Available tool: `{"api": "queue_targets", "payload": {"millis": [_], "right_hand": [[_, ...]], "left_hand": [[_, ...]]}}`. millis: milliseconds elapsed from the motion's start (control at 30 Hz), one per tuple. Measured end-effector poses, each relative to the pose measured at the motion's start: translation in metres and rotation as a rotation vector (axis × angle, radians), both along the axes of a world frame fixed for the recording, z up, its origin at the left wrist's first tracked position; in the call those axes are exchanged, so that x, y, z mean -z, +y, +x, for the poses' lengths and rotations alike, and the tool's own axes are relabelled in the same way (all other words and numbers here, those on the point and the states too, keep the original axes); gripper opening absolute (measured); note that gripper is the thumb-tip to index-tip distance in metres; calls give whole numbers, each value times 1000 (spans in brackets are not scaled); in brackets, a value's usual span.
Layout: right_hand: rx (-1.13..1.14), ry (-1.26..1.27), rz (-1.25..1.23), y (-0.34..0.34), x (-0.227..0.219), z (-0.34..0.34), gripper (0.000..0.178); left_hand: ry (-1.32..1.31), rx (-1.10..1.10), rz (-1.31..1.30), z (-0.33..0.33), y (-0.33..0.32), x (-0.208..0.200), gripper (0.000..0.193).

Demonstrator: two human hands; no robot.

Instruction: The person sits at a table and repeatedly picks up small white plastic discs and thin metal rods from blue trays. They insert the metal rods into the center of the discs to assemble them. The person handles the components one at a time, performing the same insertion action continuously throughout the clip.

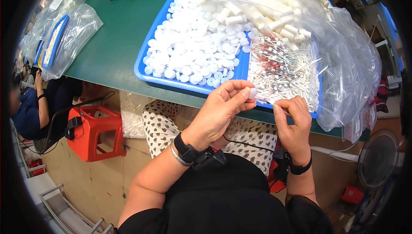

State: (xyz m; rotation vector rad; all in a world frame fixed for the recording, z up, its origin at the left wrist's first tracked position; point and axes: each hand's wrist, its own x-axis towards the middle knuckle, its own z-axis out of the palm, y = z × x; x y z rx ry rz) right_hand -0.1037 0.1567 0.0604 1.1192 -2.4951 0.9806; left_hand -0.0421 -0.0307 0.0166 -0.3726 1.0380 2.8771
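My left hand [223,107] pinches a small white round cap [252,92] between thumb and fingertips, just in front of the table edge. My right hand [294,120] is beside it, holding a thin clear tube piece [274,103] whose tip points toward the cap. Right behind both hands sits a blue tray [143,68] heaped with white round caps [193,49]. Next to that, a clear plastic bag [343,71] lies open over a pile of thin tube pieces with red and white ends [283,73].
The green table [116,36] also carries bagged blue trays [60,36] at far left and white cylinders [274,15] at the back. A red stool [92,131] stands on the floor left; a fan [377,159] at right. Another person [30,109] sits far left.
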Motion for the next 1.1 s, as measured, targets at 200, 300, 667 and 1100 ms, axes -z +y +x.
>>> {"api": "queue_targets", "payload": {"millis": [200,300,667,1100], "right_hand": [[-21,84,29,-1,-4,0,8],[-23,108,50,0,-4,0,9],[-126,208,86,-2,-7,5,12],[-48,8,-22,-8,26,18,6]], "left_hand": [[-1,43,-8,5,-1,0,32],[5,69,54,6,-3,5,33],[-23,98,106,7,9,5,32],[-31,128,356,18,29,35,34]]}}
